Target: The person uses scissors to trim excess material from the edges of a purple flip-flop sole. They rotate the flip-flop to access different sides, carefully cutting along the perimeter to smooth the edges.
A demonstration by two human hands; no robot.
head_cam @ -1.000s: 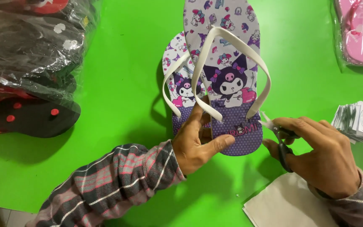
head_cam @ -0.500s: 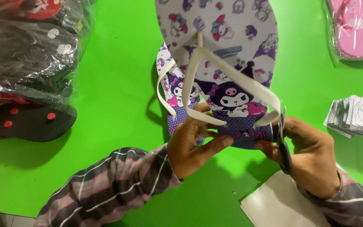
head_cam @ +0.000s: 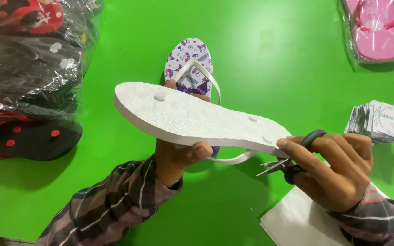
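Holding a flip-flop sandal with a white textured foam sole (head_cam: 197, 118) turned sole-up above the middle of the bright green table (head_cam: 270, 50), your left hand (head_cam: 178, 157) clenches its near edge, thumb pressed on the rim and fingers hidden beneath. Your right hand (head_cam: 338, 171) grips a pair of small black-handled scissors (head_cam: 290, 166), fingers curled through the loops, with the short blades slightly parted and pointing at the sandal's white strap (head_cam: 233, 159) where it loops out below the heel end. Behind the raised sandal, its partner, a purple cartoon-printed flip-flop (head_cam: 189, 61), lies flat on the table. Black and red sandals wrapped in clear plastic (head_cam: 28, 68) crowd the left edge, bagged pink sandals (head_cam: 377, 29) sit at the far right corner, a stack of white printed cards (head_cam: 381, 123) rests by the right edge, and a white sheet (head_cam: 297, 223) lies near the front edge.
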